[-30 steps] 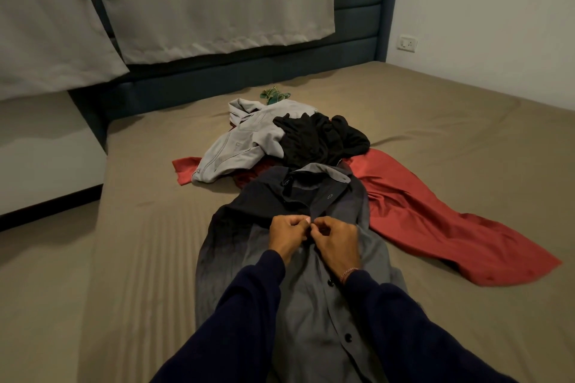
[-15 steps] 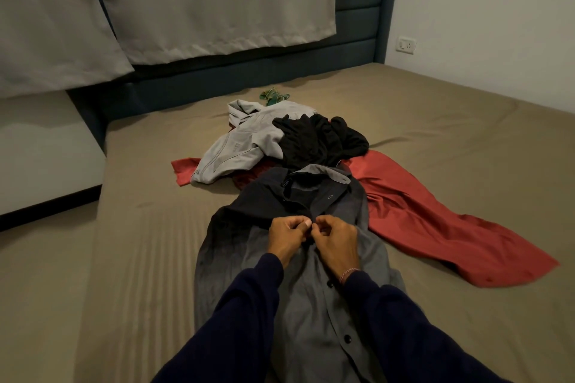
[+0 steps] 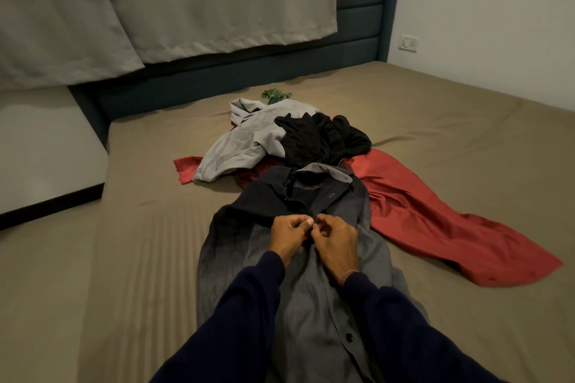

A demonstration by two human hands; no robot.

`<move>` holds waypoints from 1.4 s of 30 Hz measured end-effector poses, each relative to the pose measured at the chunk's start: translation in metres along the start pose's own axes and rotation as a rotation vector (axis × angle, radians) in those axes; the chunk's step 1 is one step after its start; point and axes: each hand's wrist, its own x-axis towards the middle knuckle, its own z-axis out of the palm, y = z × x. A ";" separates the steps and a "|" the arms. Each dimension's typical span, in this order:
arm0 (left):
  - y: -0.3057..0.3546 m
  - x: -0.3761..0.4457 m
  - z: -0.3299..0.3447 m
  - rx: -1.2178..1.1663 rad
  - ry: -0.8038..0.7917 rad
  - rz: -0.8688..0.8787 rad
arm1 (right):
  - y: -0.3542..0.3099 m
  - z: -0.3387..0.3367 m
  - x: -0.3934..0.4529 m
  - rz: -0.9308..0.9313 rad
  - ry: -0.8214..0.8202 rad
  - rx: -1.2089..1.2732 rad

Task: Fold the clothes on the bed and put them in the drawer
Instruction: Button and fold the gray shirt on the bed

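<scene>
A grey button-up shirt (image 3: 370,261) fading to black at the shoulders lies flat on the bed (image 3: 140,258), collar away from me. My left hand (image 3: 287,235) and my right hand (image 3: 337,239) meet at its front placket below the collar, fingers pinched on the fabric edges by a button. Beyond the collar lie a black garment (image 3: 320,140), a light grey garment (image 3: 242,146) and a red garment (image 3: 435,221) spread to the right. No drawer is in view.
A small green item (image 3: 275,95) lies behind the pile. A dark blue headboard (image 3: 361,22) runs along the far side under grey curtains (image 3: 186,0). A wall socket (image 3: 409,43) is at right. The bed's left edge drops to floor (image 3: 37,289).
Both hands stay pinched at the same spot on the shirt front, with only small finger shifts. The clothes have not moved.
</scene>
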 end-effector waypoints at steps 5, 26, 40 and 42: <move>0.000 0.000 0.003 -0.122 0.013 -0.072 | 0.003 -0.001 -0.001 -0.051 -0.037 -0.063; 0.000 0.001 0.014 0.022 0.129 -0.164 | 0.018 0.004 0.000 0.108 -0.051 0.221; 0.005 -0.007 0.009 0.046 0.017 -0.079 | 0.019 -0.003 0.014 0.208 -0.261 0.192; 0.004 -0.005 0.008 0.118 -0.019 -0.074 | 0.018 -0.004 0.028 0.356 -0.188 0.330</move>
